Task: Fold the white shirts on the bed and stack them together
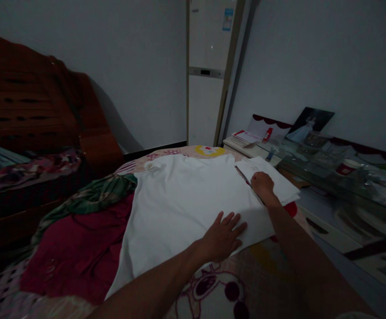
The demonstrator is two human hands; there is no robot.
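A white shirt [183, 195] lies spread out on a patterned cloth [259, 283]. My left hand [222, 237] rests on the shirt's lower right part, palm down with its fingers spread. Farther right, my right hand [262, 184] is closed, its fingers curled at the gap between the shirt and a folded white garment [279, 177]. Whatever those fingers hold, if anything, is hidden. To the left of the shirt lie a dark red garment [76, 248] and a green plaid cloth [103, 195].
A carved wooden seat [47, 106] stands at the left. At the right, a glass-topped cabinet [299, 164] bears papers [246, 137], a paper cup [347, 167], a framed picture [310, 124] and plastic bags. A tall white appliance [206, 102] stands behind.
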